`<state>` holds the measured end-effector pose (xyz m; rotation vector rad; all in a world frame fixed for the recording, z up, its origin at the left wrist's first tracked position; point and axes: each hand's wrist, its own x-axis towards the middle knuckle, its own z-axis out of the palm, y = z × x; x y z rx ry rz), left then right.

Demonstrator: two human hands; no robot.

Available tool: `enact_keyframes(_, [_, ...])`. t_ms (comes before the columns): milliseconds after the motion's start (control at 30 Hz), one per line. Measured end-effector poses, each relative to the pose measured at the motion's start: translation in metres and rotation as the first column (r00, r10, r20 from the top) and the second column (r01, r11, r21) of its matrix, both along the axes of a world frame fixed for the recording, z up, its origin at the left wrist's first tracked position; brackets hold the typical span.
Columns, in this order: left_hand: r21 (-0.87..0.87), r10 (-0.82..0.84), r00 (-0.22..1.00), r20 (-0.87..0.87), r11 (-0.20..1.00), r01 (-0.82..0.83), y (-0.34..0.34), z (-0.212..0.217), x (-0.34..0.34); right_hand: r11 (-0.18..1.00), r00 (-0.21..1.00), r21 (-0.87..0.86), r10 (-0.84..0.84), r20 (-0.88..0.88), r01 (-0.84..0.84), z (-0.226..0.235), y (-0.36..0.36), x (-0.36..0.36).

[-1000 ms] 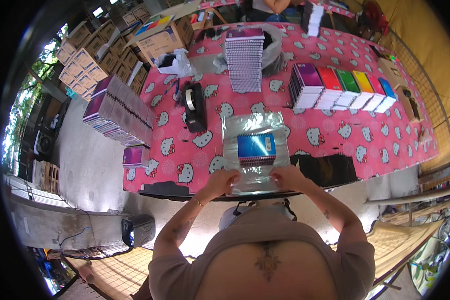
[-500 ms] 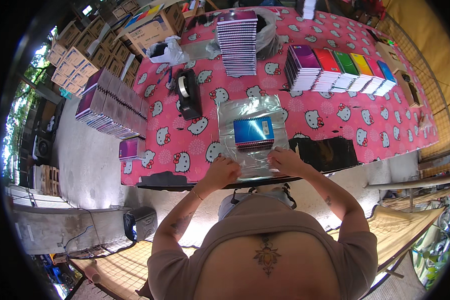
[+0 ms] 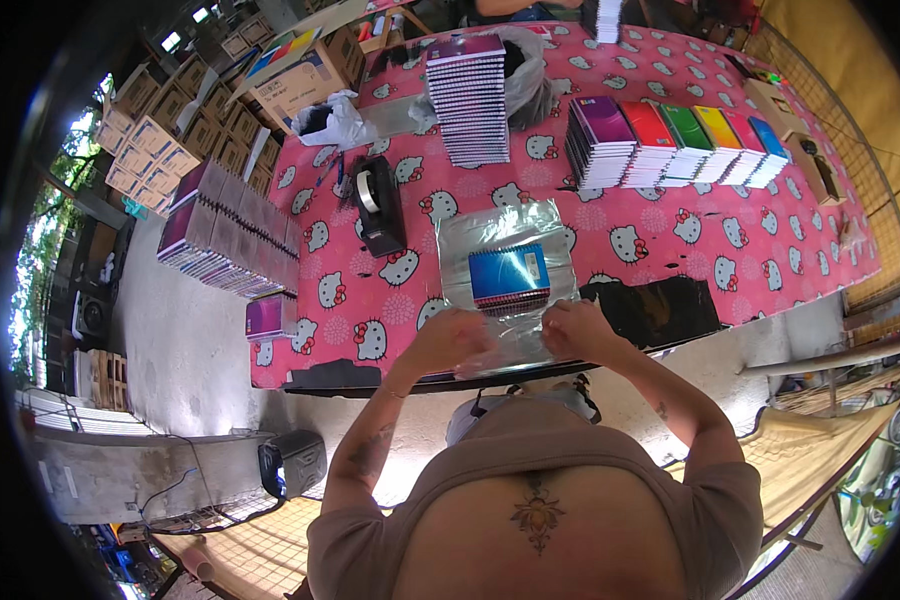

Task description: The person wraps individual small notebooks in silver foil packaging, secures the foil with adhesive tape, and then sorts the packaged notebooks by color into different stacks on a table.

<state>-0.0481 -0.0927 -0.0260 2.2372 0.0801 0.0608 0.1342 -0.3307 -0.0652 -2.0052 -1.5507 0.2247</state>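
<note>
A small stack of spiral notebooks with a blue cover (image 3: 508, 273) lies on a clear plastic sheet (image 3: 490, 232) near the table's front edge. My left hand (image 3: 450, 342) is over the sheet's near left part, its fingers smeared by motion. On the near right side, my right hand (image 3: 578, 330) has its fingers curled and pressed together on the plastic, just beside the notebooks' lower right corner. The near end of the sheet, wrinkled and shiny, runs between both hands.
A black tape dispenser (image 3: 380, 210) stands left of the sheet. Behind it rises a tall notebook stack (image 3: 470, 105). Coloured notebook stacks (image 3: 602, 150) line the right, purple ones (image 3: 225, 225) the left edge. Cartons (image 3: 310, 80) are piled far left. Another person's arm (image 3: 520, 6) shows across the table.
My left hand has shifted slightly and blurs; my right hand has curled in more on the plastic. The view has tilted a little, and a person's arm has appeared at the far side.
</note>
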Motion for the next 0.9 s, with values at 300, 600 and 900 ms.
enact_keyframes(300, [-0.1,0.344,0.938,-0.037,0.933,-0.346,0.026,-0.017,0.0,0.944,0.921,0.114,-0.269,-0.281,0.31,0.015,0.007,0.035])
enact_keyframes(600, [-0.603,0.378,0.861,-0.34,0.616,-0.508,0.061,-0.048,0.022,0.97,0.952,0.205,-0.181,0.246,0.131,0.006,0.053,-0.042])
enact_keyframes(900, [-0.039,0.481,0.855,0.194,0.875,-0.483,0.073,-0.013,0.105,0.971,0.933,0.091,-0.238,0.271,0.222,0.001,0.059,-0.049])
